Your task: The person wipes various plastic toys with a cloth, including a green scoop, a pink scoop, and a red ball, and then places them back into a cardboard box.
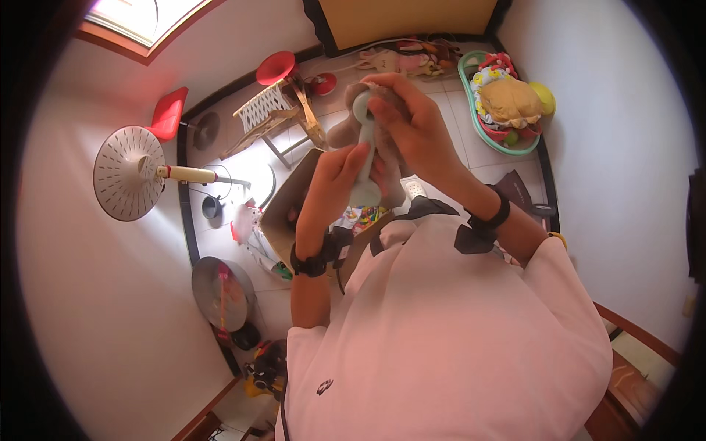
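Observation:
Both hands are raised in front of my chest, over an open cardboard box (287, 220). They hold a pale green, bone-shaped piece (367, 129) with rounded ends; its exact kind I cannot tell. My left hand (333, 179) pinches its narrow middle between thumb and fingers. At its upper end, my right hand (411, 124) grips it with the thumb in front, together with a soft pinkish-brown plush thing (339, 132). Much of the plush is hidden behind the green piece and my fingers. Colourful printed packaging (367, 218) shows inside the box below.
At left stand a pedestal heater-like device (129, 173), a red chair (170, 113) and a large metal basin (218, 292). Beyond the box is a wooden folding stool (270, 113). A green tub (471, 105) of soft toys sits upper right; plush toys (391, 62) lie by the far wall.

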The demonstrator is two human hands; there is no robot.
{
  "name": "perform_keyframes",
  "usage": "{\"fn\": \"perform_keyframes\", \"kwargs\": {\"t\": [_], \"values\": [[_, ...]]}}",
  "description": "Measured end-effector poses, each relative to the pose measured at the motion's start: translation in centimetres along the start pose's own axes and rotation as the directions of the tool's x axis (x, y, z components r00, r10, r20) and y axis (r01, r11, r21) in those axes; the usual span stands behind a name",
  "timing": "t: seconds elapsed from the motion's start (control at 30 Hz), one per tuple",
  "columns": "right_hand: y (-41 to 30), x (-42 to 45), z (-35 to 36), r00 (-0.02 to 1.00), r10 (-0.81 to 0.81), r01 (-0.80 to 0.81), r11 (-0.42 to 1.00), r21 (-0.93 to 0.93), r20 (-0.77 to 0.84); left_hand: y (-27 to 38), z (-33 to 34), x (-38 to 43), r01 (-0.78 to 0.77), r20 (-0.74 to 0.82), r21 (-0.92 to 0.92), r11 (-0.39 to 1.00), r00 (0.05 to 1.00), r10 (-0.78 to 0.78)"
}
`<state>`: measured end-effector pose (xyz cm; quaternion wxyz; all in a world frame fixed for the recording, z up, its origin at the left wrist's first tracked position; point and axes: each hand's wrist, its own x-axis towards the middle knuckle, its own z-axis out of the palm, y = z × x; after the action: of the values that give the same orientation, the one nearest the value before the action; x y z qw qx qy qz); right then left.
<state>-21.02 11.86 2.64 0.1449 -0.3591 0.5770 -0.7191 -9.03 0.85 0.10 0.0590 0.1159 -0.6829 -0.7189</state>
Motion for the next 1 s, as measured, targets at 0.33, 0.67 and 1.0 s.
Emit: {"fn": "perform_keyframes", "kwargs": {"t": [0.33,0.67,1.0], "values": [[-0.8,-2.8,3.2,0.967,0.071,-0.027,0.983,-0.179,0.244,-1.1,-2.7,-6.5,-0.024,-0.058,0.180,0.983,0.998,0.035],[0.2,-4.2,6.6,0.994,-0.044,0.060,0.985,-0.162,0.100,-2.1,-3.1,-9.3,0.026,-0.074,-0.024,0.999,0.997,-0.027],[-3.9,-3.0,6.0,0.726,-0.595,0.687,0.605,-0.403,0.346,0.3,-3.7,-10.8,0.005,-0.027,0.216,0.976,1.000,0.000]]}}
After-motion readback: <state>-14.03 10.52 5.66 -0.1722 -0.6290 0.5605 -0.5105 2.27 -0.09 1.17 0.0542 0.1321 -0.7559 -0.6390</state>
